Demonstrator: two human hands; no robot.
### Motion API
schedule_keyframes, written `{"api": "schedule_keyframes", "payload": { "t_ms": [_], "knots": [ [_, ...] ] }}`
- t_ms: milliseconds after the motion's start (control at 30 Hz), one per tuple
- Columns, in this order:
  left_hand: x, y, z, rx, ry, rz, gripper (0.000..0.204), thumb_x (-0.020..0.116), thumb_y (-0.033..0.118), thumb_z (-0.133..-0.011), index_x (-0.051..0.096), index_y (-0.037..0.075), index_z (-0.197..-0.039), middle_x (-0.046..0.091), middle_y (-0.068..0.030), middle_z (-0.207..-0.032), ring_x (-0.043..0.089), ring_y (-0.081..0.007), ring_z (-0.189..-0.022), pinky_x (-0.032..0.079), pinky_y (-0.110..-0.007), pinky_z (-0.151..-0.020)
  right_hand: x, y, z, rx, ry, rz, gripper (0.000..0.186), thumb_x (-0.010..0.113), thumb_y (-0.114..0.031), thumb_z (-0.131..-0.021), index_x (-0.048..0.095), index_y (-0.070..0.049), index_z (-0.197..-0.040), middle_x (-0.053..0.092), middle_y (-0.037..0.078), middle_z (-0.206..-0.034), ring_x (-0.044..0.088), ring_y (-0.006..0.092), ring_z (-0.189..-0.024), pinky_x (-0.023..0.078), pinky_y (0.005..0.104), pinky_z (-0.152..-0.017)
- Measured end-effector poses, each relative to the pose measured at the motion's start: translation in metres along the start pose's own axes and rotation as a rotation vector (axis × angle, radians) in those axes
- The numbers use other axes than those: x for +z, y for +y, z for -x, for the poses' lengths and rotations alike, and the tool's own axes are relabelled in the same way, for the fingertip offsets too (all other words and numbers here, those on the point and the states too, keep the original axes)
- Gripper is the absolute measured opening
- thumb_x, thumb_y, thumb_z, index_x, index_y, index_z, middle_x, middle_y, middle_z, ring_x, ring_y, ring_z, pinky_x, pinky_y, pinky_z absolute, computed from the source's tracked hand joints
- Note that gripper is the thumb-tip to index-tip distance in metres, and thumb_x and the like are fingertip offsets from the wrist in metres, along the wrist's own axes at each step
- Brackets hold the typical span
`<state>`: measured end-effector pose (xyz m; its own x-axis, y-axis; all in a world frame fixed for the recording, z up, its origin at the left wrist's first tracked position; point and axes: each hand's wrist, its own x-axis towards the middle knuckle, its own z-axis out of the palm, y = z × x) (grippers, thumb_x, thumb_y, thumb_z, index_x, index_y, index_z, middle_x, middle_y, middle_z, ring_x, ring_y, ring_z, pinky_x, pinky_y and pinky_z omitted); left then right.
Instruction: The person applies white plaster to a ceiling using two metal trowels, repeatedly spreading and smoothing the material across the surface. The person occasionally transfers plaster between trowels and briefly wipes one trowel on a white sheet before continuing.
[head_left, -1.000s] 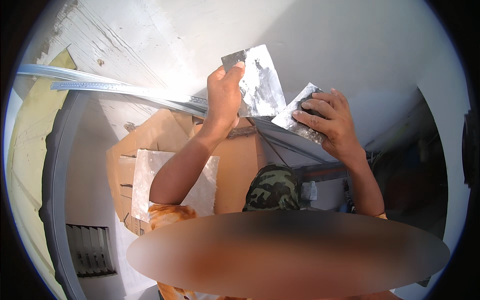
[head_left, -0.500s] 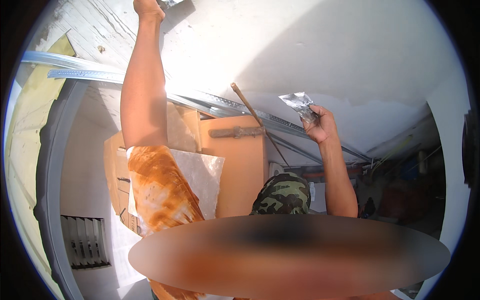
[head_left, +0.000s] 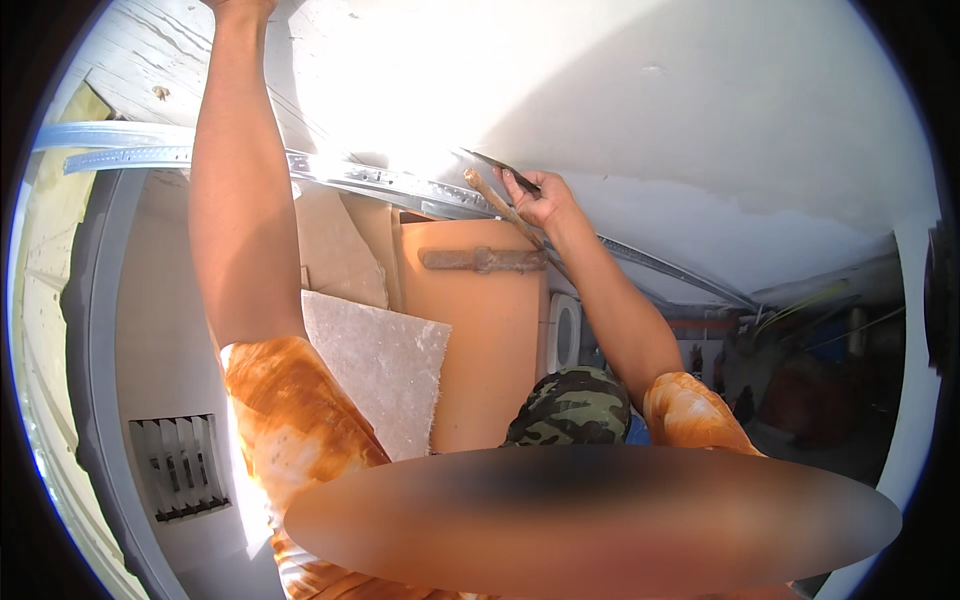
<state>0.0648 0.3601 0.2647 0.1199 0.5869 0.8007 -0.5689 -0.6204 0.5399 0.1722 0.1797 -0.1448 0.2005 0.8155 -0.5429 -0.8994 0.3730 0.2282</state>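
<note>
My left arm (head_left: 240,200) stretches up to the upper edge of the view. Only the wrist and part of my left hand (head_left: 240,6) show there; its fingers are cut off, so what they hold cannot be told. Right of the middle, my right hand (head_left: 543,202) is closed on a thin flat metal scraper (head_left: 500,165), seen nearly edge-on with its tip toward the upper left. The scraper is close to the white, partly sunlit plastered surface (head_left: 640,110). A wooden stick (head_left: 490,192) passes right beside the right hand's fingers.
Perforated metal strips (head_left: 375,183) run across below the plastered surface. Beneath them are brown cardboard (head_left: 340,245), a rough grey-white sheet (head_left: 375,345) and an orange-brown panel (head_left: 490,330). Camouflage cloth (head_left: 570,405) shows low in the middle. A louvred vent (head_left: 180,465) is lower left; dark clutter (head_left: 800,390) lies right.
My right hand has moved left and up, and the scraper has turned from showing its shiny face to nearly edge-on. My left arm has shifted left, its hand mostly leaving the view.
</note>
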Motion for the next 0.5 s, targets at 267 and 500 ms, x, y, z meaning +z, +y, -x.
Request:
{"api": "schedule_keyframes", "payload": {
  "t_ms": [267,500],
  "knots": [
    [-0.005,-0.006,-0.001,0.007,-0.017,-0.034,0.042,0.049,0.041,-0.105,0.066,0.010,-0.128,0.057,0.0013,-0.070,0.043,-0.0097,-0.052,0.032,-0.027,-0.047,0.011,0.004,-0.033,-0.053,0.078,-0.127,0.034,0.034,-0.006,-0.105,0.043,0.021,-0.124,0.048,0.033,-0.133,0.059,0.0458,-0.116,0.059,0.0503,-0.100],
    [-0.010,-0.017,-0.014,-0.009,-0.019,-0.027,0.044,0.047,0.046,-0.106,0.066,0.013,-0.129,0.055,0.0035,-0.058,0.038,-0.0064,-0.039,0.027,-0.024,-0.035,-0.018,-0.103,0.019,-0.165,-0.002,-0.014,0.040,0.032,-0.007,-0.105,0.044,0.022,-0.130,0.051,0.034,-0.131,0.060,0.0426,-0.117,0.061,0.0458,-0.095]
  ]
}}
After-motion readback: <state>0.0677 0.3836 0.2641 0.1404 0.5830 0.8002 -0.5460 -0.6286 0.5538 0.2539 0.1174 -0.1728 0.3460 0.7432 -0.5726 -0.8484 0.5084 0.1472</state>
